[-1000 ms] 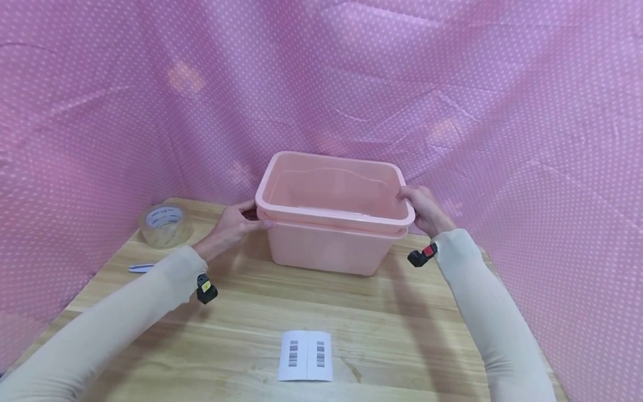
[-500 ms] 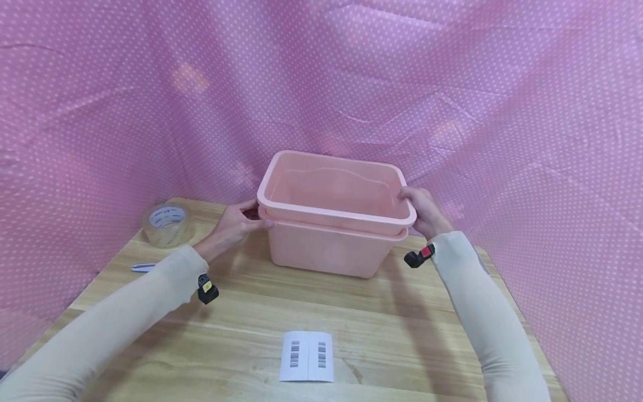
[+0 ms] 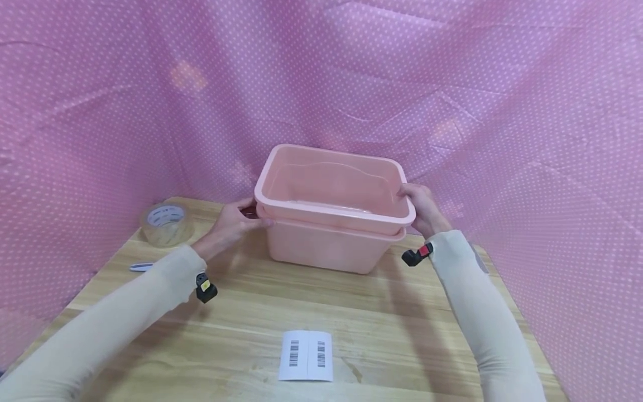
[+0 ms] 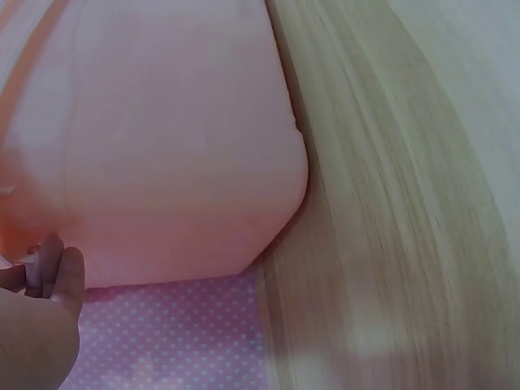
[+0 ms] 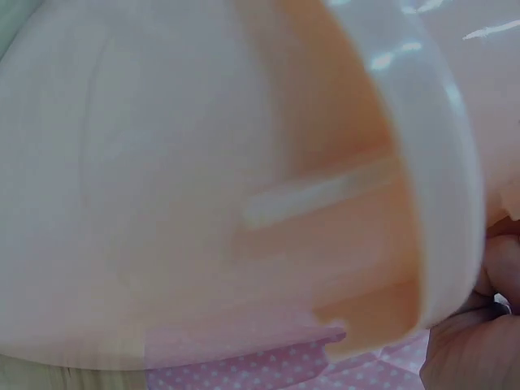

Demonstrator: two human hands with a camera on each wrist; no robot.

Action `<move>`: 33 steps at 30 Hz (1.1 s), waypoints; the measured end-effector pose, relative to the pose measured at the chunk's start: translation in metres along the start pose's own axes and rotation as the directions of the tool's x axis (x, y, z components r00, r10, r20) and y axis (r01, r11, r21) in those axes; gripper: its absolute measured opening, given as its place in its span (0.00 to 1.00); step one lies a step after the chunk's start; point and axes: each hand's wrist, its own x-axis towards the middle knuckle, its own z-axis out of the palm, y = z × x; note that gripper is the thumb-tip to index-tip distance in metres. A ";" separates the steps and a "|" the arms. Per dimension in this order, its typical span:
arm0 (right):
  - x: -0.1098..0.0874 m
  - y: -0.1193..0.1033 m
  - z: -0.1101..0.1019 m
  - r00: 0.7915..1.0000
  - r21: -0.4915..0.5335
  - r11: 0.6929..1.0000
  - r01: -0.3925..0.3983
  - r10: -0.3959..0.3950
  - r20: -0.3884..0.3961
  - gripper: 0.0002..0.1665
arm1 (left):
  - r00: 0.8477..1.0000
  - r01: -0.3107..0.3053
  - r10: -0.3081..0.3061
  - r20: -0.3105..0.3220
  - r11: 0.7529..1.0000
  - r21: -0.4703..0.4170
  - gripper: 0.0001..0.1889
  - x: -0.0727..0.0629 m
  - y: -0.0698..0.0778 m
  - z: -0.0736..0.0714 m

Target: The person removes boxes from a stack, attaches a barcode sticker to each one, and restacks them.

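Two pink plastic bins stand nested near the back of the wooden table. The upper bin (image 3: 334,181) sits partly inside the lower bin (image 3: 321,248), its rim raised above the other's. At the left end, my left hand (image 3: 233,223) grips the lower bin by its rim, thumb along the front. My right hand (image 3: 424,209) grips the upper bin's right rim, with the thumb over the inside. The left wrist view shows curled fingers (image 4: 69,276) beside the bin wall (image 4: 187,146). In the right wrist view, my right hand (image 5: 479,333) is beside the thick rim (image 5: 451,211).
A roll of clear packing tape (image 3: 166,234) lies at the back left, with a slim white-and-blue tool (image 3: 141,267) partly behind the left sleeve. White paper with barcodes (image 3: 305,363) lies at the front. A dotted pink curtain (image 3: 351,84) closes in the back and sides.
The upper bin's back rim has risen slightly, its opening tipping a little more toward me. Both hands keep their grip in nearly the same places.
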 end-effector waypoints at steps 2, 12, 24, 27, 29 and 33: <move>0.000 0.000 0.001 1.000 0.010 1.000 -0.010 0.010 0.011 0.11 | 1.000 -0.007 0.007 0.000 1.000 0.009 0.33 0.000 0.000 -0.001; -0.001 -0.006 0.006 1.000 0.027 1.000 -0.015 0.015 -0.008 0.11 | 1.000 -0.008 0.008 -0.001 1.000 -0.016 0.35 0.001 -0.002 -0.005; -0.004 -0.010 0.006 1.000 0.055 0.998 0.022 -0.021 -0.012 0.17 | 0.999 0.013 -0.015 -0.049 0.999 -0.045 0.33 0.000 -0.001 0.002; -0.003 -0.010 0.007 0.999 0.061 0.998 0.034 -0.033 -0.010 0.18 | 0.999 0.017 -0.020 -0.041 0.998 -0.060 0.33 0.001 -0.001 0.003; -0.003 -0.010 0.008 0.999 0.063 0.997 0.042 -0.041 -0.004 0.18 | 0.999 0.035 -0.037 -0.031 0.997 -0.071 0.34 0.001 -0.001 0.004; -0.004 -0.010 0.009 0.999 0.058 0.997 0.053 -0.053 0.004 0.17 | 0.997 0.070 -0.071 -0.013 0.995 -0.076 0.36 0.001 -0.002 0.003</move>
